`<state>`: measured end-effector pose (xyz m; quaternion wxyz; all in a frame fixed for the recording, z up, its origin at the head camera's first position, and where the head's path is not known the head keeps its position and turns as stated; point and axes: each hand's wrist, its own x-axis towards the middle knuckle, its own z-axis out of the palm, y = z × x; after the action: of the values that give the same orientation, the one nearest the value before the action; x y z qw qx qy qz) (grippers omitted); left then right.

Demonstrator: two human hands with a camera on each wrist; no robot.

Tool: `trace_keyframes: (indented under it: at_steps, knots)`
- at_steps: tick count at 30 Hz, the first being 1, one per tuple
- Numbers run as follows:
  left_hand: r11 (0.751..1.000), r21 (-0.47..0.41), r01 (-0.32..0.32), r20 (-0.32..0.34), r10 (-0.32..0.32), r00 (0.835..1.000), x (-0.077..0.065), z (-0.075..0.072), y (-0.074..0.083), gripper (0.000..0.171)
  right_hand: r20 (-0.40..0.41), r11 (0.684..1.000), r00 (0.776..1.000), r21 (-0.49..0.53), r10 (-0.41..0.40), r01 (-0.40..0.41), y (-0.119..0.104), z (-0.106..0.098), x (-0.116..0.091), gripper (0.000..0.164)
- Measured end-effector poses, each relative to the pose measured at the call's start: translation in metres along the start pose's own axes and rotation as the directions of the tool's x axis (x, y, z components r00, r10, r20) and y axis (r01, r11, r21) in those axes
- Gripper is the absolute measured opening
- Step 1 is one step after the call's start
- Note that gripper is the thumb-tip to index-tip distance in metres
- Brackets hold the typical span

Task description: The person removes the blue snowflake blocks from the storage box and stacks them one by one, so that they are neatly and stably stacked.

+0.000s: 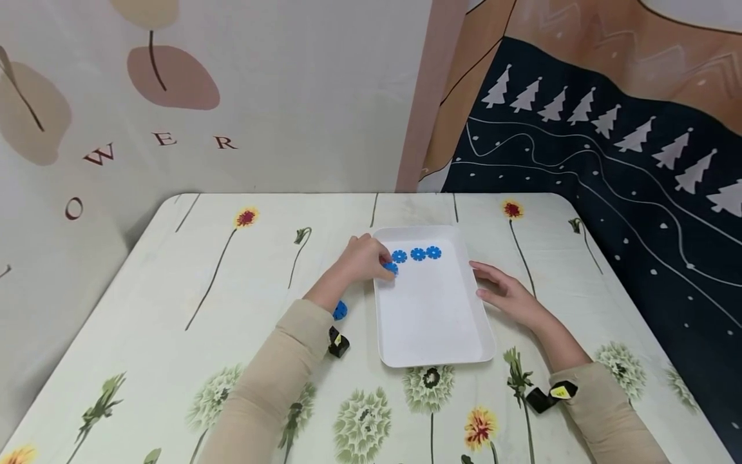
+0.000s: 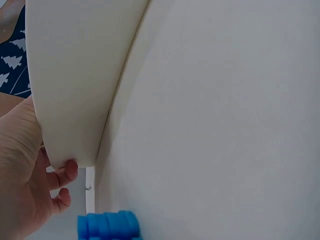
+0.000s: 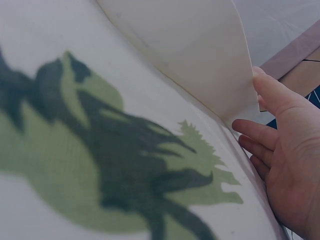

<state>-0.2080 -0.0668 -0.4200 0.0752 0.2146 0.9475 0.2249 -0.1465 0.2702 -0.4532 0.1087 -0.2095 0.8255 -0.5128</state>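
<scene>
left hand (image 1: pixel 364 258) pinches one blue snowflake disc (image 1: pixel 392 269), three more lie in one white tray (image 1: pixel 435 309)
right hand (image 1: pixel 510 296) spread, touching tray (only head view shows all four)

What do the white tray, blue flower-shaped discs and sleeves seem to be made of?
The white tray: probably plastic, smooth and low-sheen, judging by its thin, even walls and rounded corners.
The blue flower-shaped discs: likely plastic too, given their uniform colour and regular notches; gloss is hard to judge.
The beige sleeves: apparently matt fabric, softly creased.
</scene>
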Motion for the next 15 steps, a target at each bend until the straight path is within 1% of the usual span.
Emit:
trace_keyframes:
  at_steps: [9,15]
  knots:
    - [0.999,-0.037,-0.022,-0.058,0.019,0.998,-0.0068,-0.0023,-0.0003,0.031,0.003,1.000,1.000,-0.001,-0.002,0.002,-0.0030,0.0005,0.0003,0.056]
    - [0.999,-0.024,-0.026,-0.097,0.023,0.995,-0.0090,-0.0023,0.0009,0.033,0.007,1.000,1.000,-0.005,-0.001,0.001,-0.0028,0.0011,-0.0003,0.056]
